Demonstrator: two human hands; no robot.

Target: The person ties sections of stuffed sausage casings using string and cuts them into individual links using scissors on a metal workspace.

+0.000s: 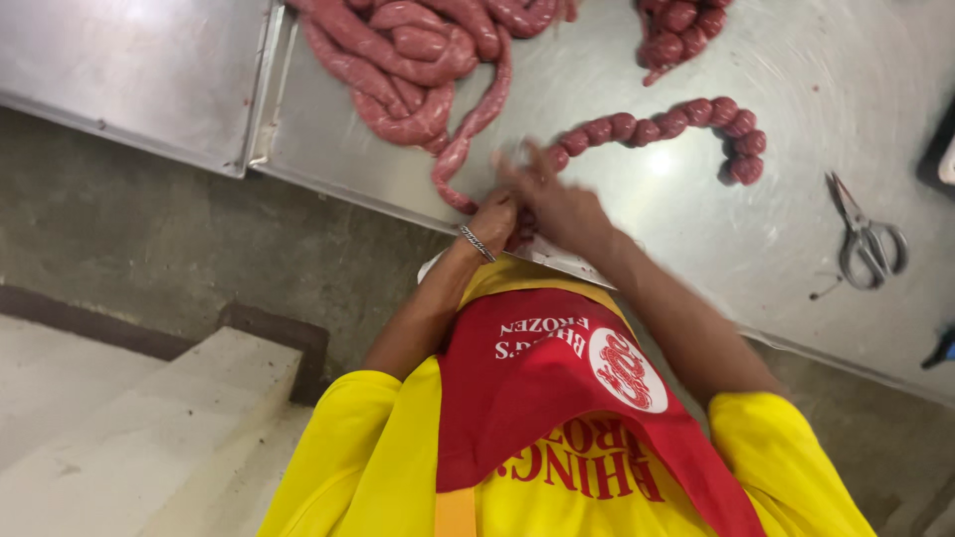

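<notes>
At the table edge the sausage rope is pinched shut in the left hand and the right hand, seemingly mid-twist into another link; a firm pinch further along seems needed next.

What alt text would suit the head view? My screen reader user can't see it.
Both hands, left hand and right hand, work a red sausage rope at the edge of a steel table. A chain of tied links curves right; scissors lie farther right.
</notes>
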